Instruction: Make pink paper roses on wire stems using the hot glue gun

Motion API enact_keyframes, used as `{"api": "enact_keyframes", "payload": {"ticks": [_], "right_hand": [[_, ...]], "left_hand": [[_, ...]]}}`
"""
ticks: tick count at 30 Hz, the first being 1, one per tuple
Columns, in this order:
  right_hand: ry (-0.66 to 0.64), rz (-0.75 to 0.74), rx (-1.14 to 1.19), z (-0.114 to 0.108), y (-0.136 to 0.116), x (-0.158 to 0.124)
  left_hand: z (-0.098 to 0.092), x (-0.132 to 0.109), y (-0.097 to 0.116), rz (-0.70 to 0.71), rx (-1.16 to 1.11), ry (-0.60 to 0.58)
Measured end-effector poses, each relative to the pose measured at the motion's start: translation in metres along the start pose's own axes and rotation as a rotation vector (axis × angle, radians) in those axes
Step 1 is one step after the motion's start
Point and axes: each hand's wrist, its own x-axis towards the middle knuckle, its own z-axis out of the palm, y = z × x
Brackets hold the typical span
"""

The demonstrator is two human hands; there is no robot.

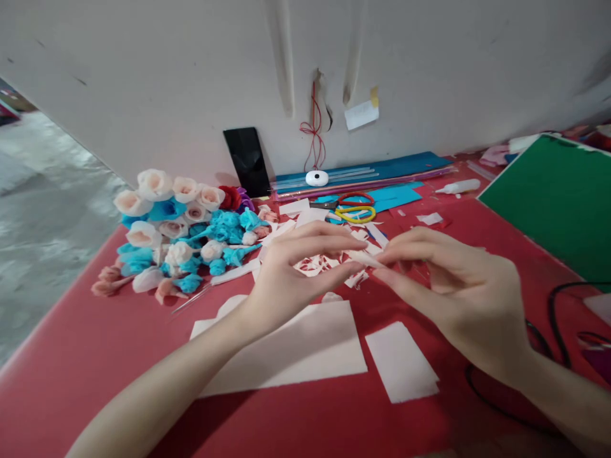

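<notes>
Between my two hands is a small pale paper piece [366, 257], narrow toward its right end; its exact shape is hard to make out. My left hand [305, 257] pinches its left end between thumb and fingers. On the other side, the fingertips of my right hand [443, 273] close on the tapered end. Below my hands lie a large pale paper sheet [305, 356] and a smaller stack of pale paper rectangles [401, 362]. Paper scraps [315, 264] are scattered just behind my fingers.
Paper flowers [176, 235] in white, peach and blue are heaped at left. Behind lie scissors [356, 207], blue paper [396, 196] and a glue bottle [459, 187]. A phone [248, 162] leans on the wall. A green board [558, 203] and black cable [554, 318] are at right.
</notes>
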Motion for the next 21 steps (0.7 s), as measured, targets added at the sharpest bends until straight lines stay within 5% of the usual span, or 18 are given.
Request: {"api": "enact_keyframes", "payload": {"ticks": [21], "right_hand": [[0.010, -0.061, 0.003, 0.0018, -0.0062, -0.0019]], "left_hand": [[0.0004, -0.0027, 0.0065, -0.092, -0.287, -0.042]]}}
